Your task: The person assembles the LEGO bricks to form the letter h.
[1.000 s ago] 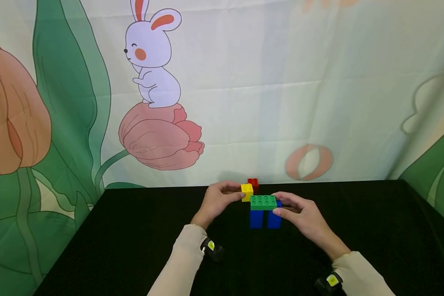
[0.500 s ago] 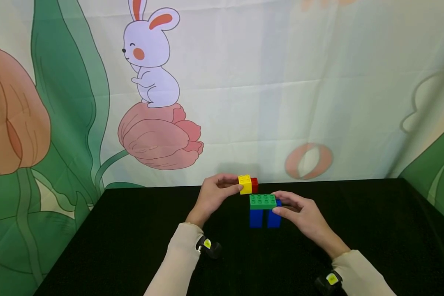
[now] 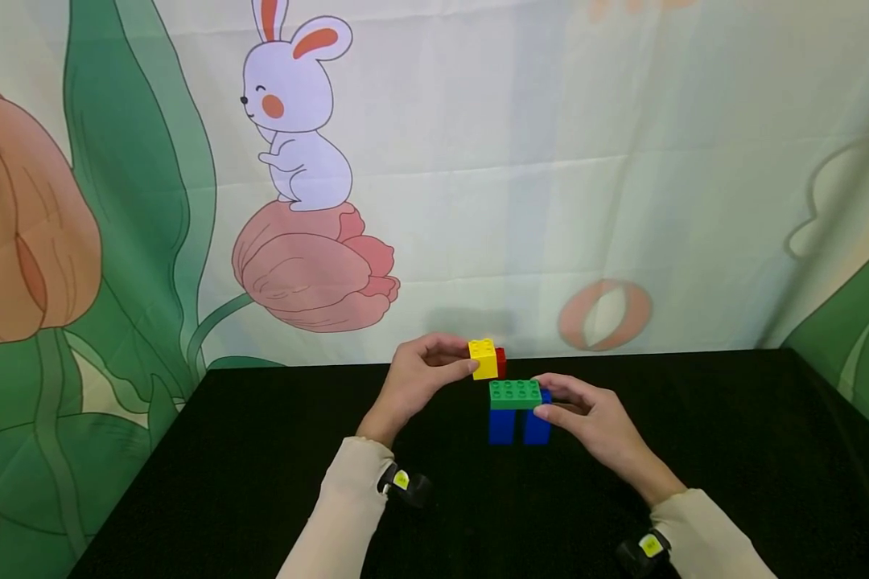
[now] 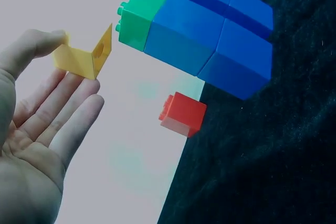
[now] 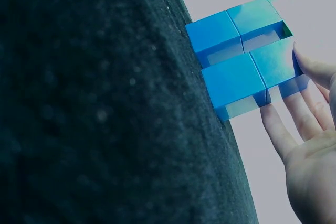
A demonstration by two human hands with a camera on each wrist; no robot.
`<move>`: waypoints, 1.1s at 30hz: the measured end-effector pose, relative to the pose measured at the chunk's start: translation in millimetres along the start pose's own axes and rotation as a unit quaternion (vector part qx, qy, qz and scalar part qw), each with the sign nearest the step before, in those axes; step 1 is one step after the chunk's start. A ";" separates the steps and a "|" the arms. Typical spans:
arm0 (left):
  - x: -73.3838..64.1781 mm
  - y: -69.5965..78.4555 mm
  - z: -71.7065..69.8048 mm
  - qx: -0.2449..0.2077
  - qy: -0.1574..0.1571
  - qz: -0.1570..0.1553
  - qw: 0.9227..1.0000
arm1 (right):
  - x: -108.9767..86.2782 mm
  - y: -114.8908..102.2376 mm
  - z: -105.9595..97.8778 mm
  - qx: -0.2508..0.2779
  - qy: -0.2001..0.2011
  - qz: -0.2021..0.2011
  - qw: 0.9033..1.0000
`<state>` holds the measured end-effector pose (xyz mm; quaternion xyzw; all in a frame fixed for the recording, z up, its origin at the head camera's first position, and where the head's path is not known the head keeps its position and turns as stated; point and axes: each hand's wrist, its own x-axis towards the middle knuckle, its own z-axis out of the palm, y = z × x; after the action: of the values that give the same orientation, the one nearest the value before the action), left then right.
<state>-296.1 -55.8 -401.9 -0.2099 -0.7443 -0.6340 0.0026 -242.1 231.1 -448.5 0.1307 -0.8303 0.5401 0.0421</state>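
My left hand pinches a yellow toy brick between thumb and fingertips, raised off the table beyond the far left of a bridge-like stack. In the left wrist view, the yellow brick has its hollow underside turned toward the stack. A green studded brick lies across two columns, each of two stacked blue bricks. My right hand grips the right-hand column near its top, thumb on the near side, fingers behind. In the right wrist view, the thumb presses an upper blue brick.
A red brick stands on the black-covered table behind the stack, partly hidden by the yellow brick. A printed cloth backdrop with a rabbit and flowers rises right at the table's far edge.
My left hand has lifted and drawn back toward the far side with the yellow brick, which now overlaps the red brick in the head view. The right hand and the stack have stayed put.
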 end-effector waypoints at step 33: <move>-3.7 11.7 9.0 0.016 -0.075 0.016 0.997 | 2.7 2.9 -1.1 0.006 -0.010 -0.012 1.000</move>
<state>-286.7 -47.2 -393.7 -0.2685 -0.7492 -0.6042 -0.0395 -245.6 232.7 -450.1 0.1464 -0.8257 0.5434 0.0398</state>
